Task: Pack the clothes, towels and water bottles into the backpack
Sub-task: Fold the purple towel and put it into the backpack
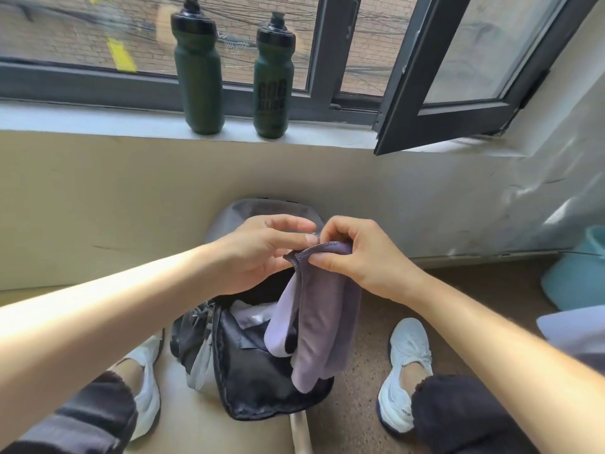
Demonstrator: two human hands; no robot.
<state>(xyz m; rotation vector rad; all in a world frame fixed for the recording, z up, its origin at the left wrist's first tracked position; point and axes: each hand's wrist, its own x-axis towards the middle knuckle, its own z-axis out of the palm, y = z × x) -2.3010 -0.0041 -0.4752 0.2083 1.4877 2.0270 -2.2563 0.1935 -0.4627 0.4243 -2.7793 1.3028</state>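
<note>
- The purple towel (322, 309) hangs by its stitched top edge, directly above the open mouth of the black backpack (258, 381), which stands on the floor between the person's 2 shoes.
- The right hand (363, 257) is clamped on the top hem, thumb and fingers pinched over it. The left hand (258, 250) meets the same hem at its corner with fingers curled; its grip on the cloth seems to be a light pinch, but the fingertips are partly hidden.
- Some pale cloth already lies inside the backpack, so this towel should go on top of it.
- To do this step well, I would fold the towel once more so that it is narrower than the opening, then lower the loose end first and let it lie flat, not bunched.
- The free end hangs close to the zipper rim, so it may catch there; keep it toward the middle.
- The 2 green bottles (199, 73) (273, 80) stand upright on the windowsill (98, 121), not yet packed; room should be left for them.
</note>
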